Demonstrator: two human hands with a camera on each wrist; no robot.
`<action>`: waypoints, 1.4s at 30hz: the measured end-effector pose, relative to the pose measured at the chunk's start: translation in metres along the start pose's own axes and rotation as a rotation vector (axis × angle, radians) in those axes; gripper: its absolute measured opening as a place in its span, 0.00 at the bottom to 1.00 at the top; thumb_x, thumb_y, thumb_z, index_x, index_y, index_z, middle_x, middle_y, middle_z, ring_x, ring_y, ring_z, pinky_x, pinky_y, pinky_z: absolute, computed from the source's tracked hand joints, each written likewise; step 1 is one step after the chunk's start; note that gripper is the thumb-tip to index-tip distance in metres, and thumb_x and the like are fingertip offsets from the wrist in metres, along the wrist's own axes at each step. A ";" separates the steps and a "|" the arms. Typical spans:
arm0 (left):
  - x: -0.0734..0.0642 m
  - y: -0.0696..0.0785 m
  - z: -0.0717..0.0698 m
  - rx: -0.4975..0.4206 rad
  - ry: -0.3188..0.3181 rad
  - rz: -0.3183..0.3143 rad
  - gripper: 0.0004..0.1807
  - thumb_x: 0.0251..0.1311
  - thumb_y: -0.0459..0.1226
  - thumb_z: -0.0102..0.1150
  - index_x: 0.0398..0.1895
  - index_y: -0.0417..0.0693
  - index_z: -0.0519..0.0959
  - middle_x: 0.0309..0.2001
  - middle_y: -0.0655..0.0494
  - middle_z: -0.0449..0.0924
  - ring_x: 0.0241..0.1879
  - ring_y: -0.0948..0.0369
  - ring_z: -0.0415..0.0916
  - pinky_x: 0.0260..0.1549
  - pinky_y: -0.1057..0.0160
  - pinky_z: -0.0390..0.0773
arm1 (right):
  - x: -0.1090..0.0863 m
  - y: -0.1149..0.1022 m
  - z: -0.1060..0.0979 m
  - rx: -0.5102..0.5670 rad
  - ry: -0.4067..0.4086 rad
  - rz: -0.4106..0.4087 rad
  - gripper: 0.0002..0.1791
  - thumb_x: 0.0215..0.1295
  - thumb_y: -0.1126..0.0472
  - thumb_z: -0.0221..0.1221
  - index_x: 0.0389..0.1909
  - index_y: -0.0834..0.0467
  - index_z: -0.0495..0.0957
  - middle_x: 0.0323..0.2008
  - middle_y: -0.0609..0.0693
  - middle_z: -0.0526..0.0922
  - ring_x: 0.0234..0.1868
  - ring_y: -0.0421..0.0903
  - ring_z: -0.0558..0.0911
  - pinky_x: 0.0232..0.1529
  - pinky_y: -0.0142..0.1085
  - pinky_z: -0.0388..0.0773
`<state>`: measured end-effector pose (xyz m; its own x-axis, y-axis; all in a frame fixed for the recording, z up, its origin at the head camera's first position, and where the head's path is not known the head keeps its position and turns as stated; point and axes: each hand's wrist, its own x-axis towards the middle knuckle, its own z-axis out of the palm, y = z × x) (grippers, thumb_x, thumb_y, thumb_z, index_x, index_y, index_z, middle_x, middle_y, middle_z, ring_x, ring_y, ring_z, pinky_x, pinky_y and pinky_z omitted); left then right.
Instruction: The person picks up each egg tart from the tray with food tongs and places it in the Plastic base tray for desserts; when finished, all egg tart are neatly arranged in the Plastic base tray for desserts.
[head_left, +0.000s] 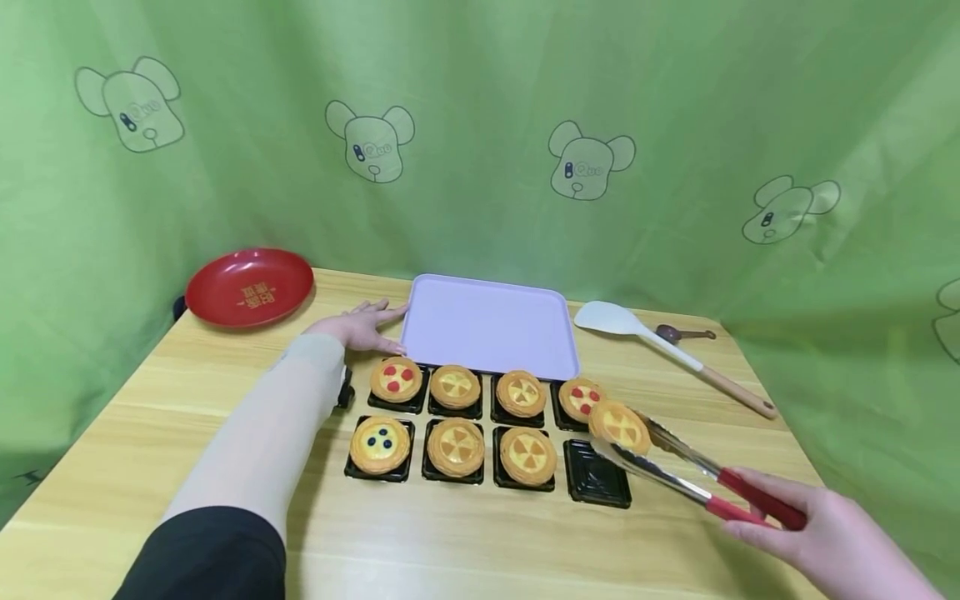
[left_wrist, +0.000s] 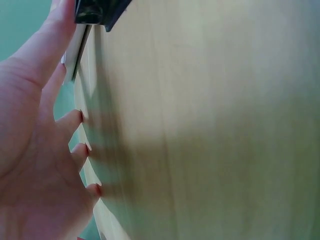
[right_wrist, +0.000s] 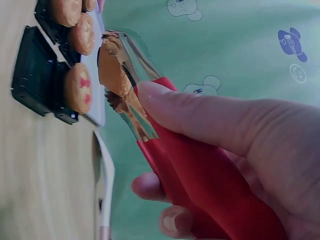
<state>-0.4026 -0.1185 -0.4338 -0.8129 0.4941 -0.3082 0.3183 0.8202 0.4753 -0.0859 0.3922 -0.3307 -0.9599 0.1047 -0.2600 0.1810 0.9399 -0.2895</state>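
My right hand (head_left: 817, 521) holds red-handled tongs (head_left: 729, 508), thumb on one arm and fingers around the other. Between the tongs' metal tips is an egg tart (head_left: 621, 423) with orange wedge-shaped pieces, raised above a bare black holder (head_left: 597, 472). The right wrist view shows the same tart (right_wrist: 112, 70) pinched on edge. With fingers spread, my left hand (head_left: 360, 327) lies at the left edge of a lilac tray (head_left: 491, 325). Several tarts stand in two rows of black holders before the tray, among them a blueberry tart (head_left: 380, 444) and a red-topped tart (head_left: 396, 379).
A red plate (head_left: 251, 287) sits at the table's back left corner. To the right of the tray lie a white spatula (head_left: 611, 317) with a wooden handle and a small brown scoop (head_left: 669, 333). Green curtain (head_left: 480, 200) hangs behind the table (head_left: 450, 542) and along its sides.
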 end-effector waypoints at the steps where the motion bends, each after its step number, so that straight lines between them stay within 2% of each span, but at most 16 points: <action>1: -0.002 0.002 -0.001 0.000 0.000 -0.004 0.53 0.57 0.63 0.62 0.80 0.64 0.44 0.79 0.43 0.33 0.75 0.39 0.26 0.66 0.30 0.33 | -0.001 0.001 0.004 0.010 -0.014 0.004 0.49 0.57 0.35 0.66 0.67 0.68 0.68 0.41 0.57 0.84 0.31 0.45 0.74 0.28 0.34 0.70; 6: -0.002 0.002 0.000 0.004 0.005 -0.009 0.53 0.57 0.62 0.62 0.80 0.64 0.44 0.79 0.43 0.34 0.75 0.38 0.27 0.65 0.29 0.33 | -0.007 0.011 0.025 0.019 -0.037 0.003 0.47 0.57 0.38 0.67 0.67 0.68 0.69 0.38 0.53 0.84 0.28 0.44 0.73 0.27 0.32 0.69; 12: 0.001 0.001 0.002 0.013 0.006 -0.006 0.54 0.57 0.62 0.63 0.80 0.63 0.44 0.79 0.43 0.33 0.75 0.38 0.27 0.65 0.28 0.34 | -0.004 0.017 0.042 0.018 -0.065 0.052 0.48 0.54 0.36 0.68 0.66 0.65 0.71 0.39 0.52 0.83 0.30 0.45 0.72 0.28 0.34 0.67; 16: 0.000 0.001 0.002 0.004 0.006 -0.009 0.53 0.57 0.62 0.63 0.80 0.64 0.44 0.79 0.43 0.34 0.75 0.38 0.27 0.65 0.29 0.34 | -0.001 0.015 0.048 0.023 -0.075 0.067 0.49 0.52 0.36 0.69 0.65 0.65 0.72 0.41 0.53 0.83 0.31 0.46 0.72 0.28 0.35 0.65; 25: 0.001 0.001 0.000 -0.011 -0.007 -0.017 0.55 0.54 0.65 0.62 0.80 0.67 0.44 0.79 0.45 0.33 0.75 0.40 0.25 0.66 0.30 0.32 | 0.001 0.011 0.053 0.018 -0.085 0.064 0.49 0.52 0.36 0.69 0.67 0.65 0.70 0.32 0.46 0.78 0.28 0.45 0.71 0.27 0.35 0.63; 30: 0.003 -0.002 0.001 -0.019 -0.004 -0.009 0.56 0.52 0.66 0.63 0.80 0.66 0.44 0.79 0.44 0.33 0.75 0.38 0.25 0.65 0.29 0.32 | 0.000 0.011 0.052 0.036 -0.076 0.059 0.50 0.53 0.37 0.69 0.67 0.67 0.69 0.29 0.44 0.76 0.26 0.45 0.69 0.23 0.33 0.60; 37: -0.002 0.005 -0.001 -0.015 -0.009 -0.007 0.53 0.57 0.62 0.63 0.80 0.63 0.44 0.79 0.43 0.34 0.75 0.39 0.26 0.66 0.30 0.34 | -0.003 0.013 0.039 0.073 -0.078 0.047 0.49 0.57 0.38 0.68 0.69 0.68 0.65 0.30 0.46 0.76 0.25 0.44 0.68 0.21 0.33 0.62; 39: -0.002 0.005 -0.001 -0.015 -0.008 -0.007 0.53 0.58 0.61 0.63 0.80 0.63 0.44 0.79 0.42 0.34 0.75 0.39 0.26 0.66 0.30 0.34 | -0.004 0.012 0.029 0.058 -0.051 0.024 0.50 0.58 0.38 0.66 0.70 0.69 0.63 0.30 0.50 0.78 0.25 0.44 0.69 0.22 0.33 0.64; 42: -0.001 0.004 -0.001 -0.009 -0.004 -0.004 0.53 0.58 0.61 0.63 0.80 0.62 0.45 0.79 0.42 0.34 0.75 0.38 0.27 0.66 0.30 0.34 | -0.004 0.008 0.011 0.010 0.048 -0.013 0.51 0.59 0.37 0.65 0.70 0.69 0.62 0.31 0.55 0.79 0.26 0.46 0.71 0.25 0.35 0.67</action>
<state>-0.4004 -0.1159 -0.4308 -0.8125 0.4915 -0.3135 0.3102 0.8198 0.4814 -0.0783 0.3960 -0.3423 -0.9712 0.1083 -0.2120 0.1705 0.9380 -0.3017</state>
